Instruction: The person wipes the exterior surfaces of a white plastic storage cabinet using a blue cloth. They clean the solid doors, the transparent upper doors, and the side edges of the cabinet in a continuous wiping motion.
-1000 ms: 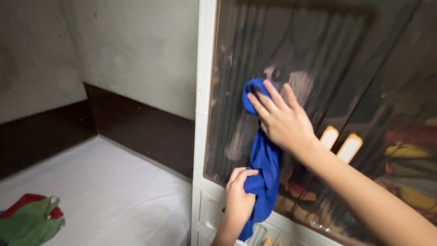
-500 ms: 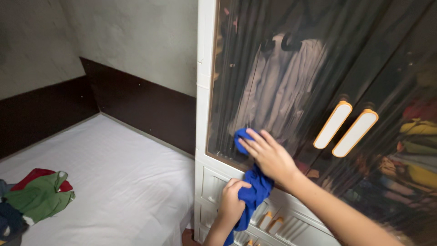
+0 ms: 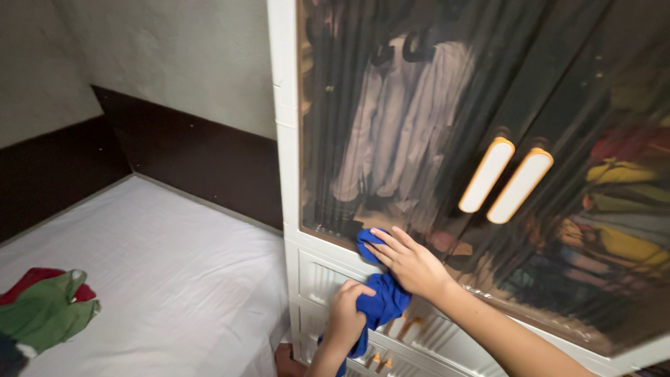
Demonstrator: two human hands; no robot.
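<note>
Right hand: the right hand [image 3: 408, 262] is pressing flat, fingers spread, on the upper end of the cloth [image 3: 380, 297], holding it against the bottom edge of the door [image 3: 419, 139].
Left hand: the left hand [image 3: 347, 314] is closing in a loose fist around the lower part of the cloth, gathering it in front of the drawers [image 3: 328, 286].
Cloth: blue and bunched, it is lying across the seam where the dark see-through door is meeting the white frame [image 3: 285, 139], its tail hanging below the left hand (the very end is hidden at the picture's edge).
Door: it is showing hanging clothes behind it, with two pale handles [image 3: 506, 174] well apart from both hands, up and to the right.
Wiping well: in my judgement the flat palm is doing the work, so pressure is best kept even across the fingers while the cloth is sliding along the lower edge, where dust is likely collecting in the ledge.
Slack: the left hand is usefully keeping the loose end from dragging over the drawer pulls [image 3: 412, 327]; gripping it closer to the right hand would be giving more control.
Nearby: a white mattress [image 3: 160, 279] is lying to the left, with green and red clothes [image 3: 42, 311] on it, well away from the hands.
</note>
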